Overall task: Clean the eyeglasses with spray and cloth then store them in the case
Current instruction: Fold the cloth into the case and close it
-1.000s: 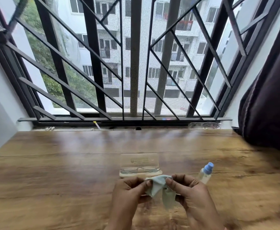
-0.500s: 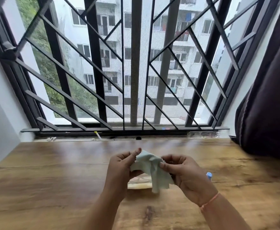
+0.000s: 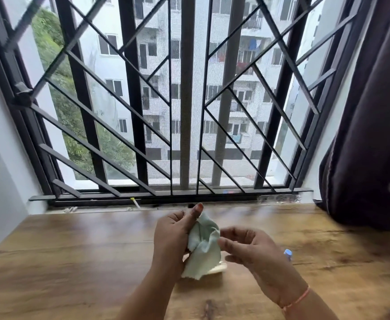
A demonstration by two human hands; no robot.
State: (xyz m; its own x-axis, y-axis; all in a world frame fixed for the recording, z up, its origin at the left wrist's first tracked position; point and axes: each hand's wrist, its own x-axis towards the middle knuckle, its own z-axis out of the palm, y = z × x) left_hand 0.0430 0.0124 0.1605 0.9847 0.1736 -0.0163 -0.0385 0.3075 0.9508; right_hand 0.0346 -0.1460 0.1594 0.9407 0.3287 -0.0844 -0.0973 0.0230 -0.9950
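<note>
A pale green cloth (image 3: 204,245) hangs crumpled above the wooden table (image 3: 73,262). My left hand (image 3: 175,236) grips its left side, thumb pointing up over the top corner. My right hand (image 3: 251,252) has curled fingers, and its thumb and fingertips pinch the cloth's right edge, though the view is blurred. Below the cloth, only a cream edge of the glasses case (image 3: 219,269) shows. The eyeglasses are hidden behind the cloth and hands. Behind my right hand, the blue cap of the spray bottle (image 3: 287,252) peeks out.
A barred window (image 3: 187,112) runs along the table's far edge, with a small white and yellow item (image 3: 135,202) on its sill. A dark curtain (image 3: 369,135) hangs at the right and touches the table's back right corner. A white wall bounds the left side.
Both hands have lifted the cloth up and away from me, now covering the case. My left thumb has risen over the cloth's top. The view tilted upward.
</note>
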